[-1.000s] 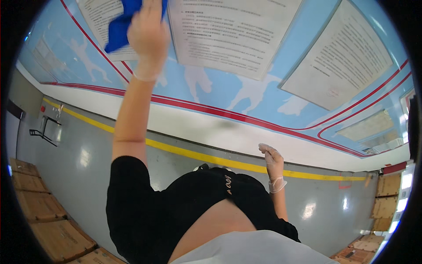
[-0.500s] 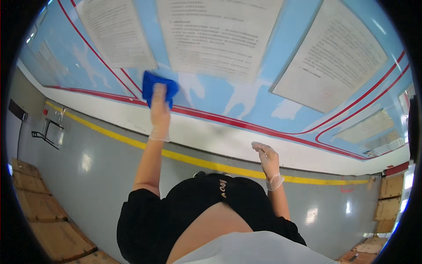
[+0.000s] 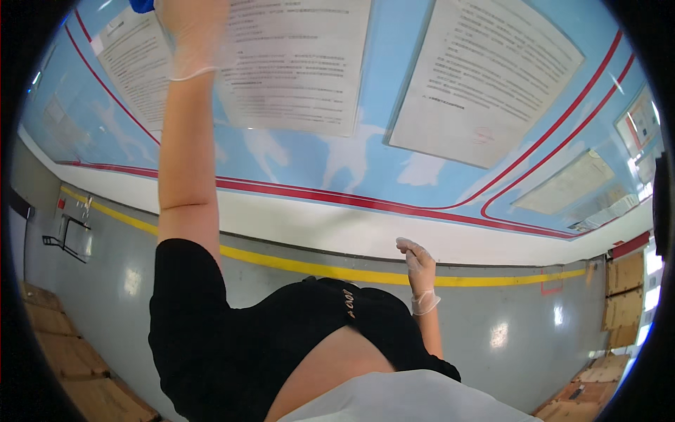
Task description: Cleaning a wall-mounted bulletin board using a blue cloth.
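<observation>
My left hand, in a clear thin glove, reaches up to the top edge, where its fingers are partly cut off. A blue cloth shows beside it, held against the light-blue wall board; most of the cloth is out of view. The hand and forearm cover part of the printed sheets on the board. Lower down, in front of the white wall strip, my gloved right hand hangs apart from the board. Its fingers are curled together, with nothing visible in them.
Another printed sheet is mounted to the right, inside red border lines. Below the wall, a yellow line runs along the grey floor. Wooden crates stand at lower left, more crates at right. A black metal frame stands far left.
My left hand has moved up and leftward across the board with the blue cloth, its arm now stretched out. The view has shifted somewhat; my right hand stays low, its fingers a little more curled.
</observation>
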Demonstrator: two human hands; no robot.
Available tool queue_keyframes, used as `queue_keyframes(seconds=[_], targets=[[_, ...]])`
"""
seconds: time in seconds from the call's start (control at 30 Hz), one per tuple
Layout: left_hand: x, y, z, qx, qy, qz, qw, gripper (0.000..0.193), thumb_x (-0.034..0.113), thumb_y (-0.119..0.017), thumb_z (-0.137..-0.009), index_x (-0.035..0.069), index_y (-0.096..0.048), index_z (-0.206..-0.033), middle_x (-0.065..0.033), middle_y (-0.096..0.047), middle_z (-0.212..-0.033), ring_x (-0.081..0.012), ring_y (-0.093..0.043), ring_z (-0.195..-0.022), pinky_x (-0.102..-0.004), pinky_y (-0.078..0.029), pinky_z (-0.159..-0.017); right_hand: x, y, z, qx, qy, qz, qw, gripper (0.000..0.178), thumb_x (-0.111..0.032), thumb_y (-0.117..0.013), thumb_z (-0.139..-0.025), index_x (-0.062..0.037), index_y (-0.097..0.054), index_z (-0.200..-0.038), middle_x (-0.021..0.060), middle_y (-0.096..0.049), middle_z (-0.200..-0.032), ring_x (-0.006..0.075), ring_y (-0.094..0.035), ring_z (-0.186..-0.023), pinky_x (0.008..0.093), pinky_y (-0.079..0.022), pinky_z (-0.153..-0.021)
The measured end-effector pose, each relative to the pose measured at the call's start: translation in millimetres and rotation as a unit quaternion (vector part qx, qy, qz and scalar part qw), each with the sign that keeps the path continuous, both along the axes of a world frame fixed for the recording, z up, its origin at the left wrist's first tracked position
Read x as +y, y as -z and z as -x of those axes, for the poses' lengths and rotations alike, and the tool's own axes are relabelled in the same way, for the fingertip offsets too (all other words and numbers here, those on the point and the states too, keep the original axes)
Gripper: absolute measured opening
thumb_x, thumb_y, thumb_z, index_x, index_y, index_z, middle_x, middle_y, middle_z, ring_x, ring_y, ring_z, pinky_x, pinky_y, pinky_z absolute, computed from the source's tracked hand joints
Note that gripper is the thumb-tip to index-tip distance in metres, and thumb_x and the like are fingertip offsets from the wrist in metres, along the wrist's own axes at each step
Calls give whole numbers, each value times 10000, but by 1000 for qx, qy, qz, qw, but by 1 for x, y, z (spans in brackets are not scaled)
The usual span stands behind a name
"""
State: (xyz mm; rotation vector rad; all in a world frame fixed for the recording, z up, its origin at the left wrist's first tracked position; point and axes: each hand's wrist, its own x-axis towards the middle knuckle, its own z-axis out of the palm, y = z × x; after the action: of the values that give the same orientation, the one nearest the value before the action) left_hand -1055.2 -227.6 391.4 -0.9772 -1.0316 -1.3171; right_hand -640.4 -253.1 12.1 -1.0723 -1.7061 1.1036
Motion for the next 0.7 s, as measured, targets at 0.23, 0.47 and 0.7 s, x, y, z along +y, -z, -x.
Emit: queue_keyframes(seconds=[0.23, 0.47, 0.7], targets=[[36, 11, -116, 121, -77, 112, 983, 413, 127, -594, -861, 39, -587, -1265, -159, -608, -1237, -393, -506, -1220, -528, -300, -1114, 4, -2, -23, -2, 43, -12, 999, 294, 38, -507, -887, -23, -703, -1097, 98, -715, -975, 168, -657, -919, 283, -501, -860], [68, 50, -132, 99, -143, 78, 982, 371, 160, -661, -811, 25, -632, -1155, -139, -627, -1107, -371, -549, -1129, -504, -406, -1043, 2, -10, -19, -7, 35, -21, 999, 305, 45, -496, -888, -22, -700, -1104, 101, -716, -985, 167, -656, -928, 283, -500, -862], [35, 148, -130, 200, 8, 159, 967, 365, 153, -602, -683, 12, -661, -1014, -181, -636, -1025, -364, -598, -1043, -511, -417, -995, 2, -5, -31, 3, 45, -16, 999, 306, 47, -499, -884, -30, -706, -1096, 97, -717, -983, 164, -652, -925, 278, -497, -860]])
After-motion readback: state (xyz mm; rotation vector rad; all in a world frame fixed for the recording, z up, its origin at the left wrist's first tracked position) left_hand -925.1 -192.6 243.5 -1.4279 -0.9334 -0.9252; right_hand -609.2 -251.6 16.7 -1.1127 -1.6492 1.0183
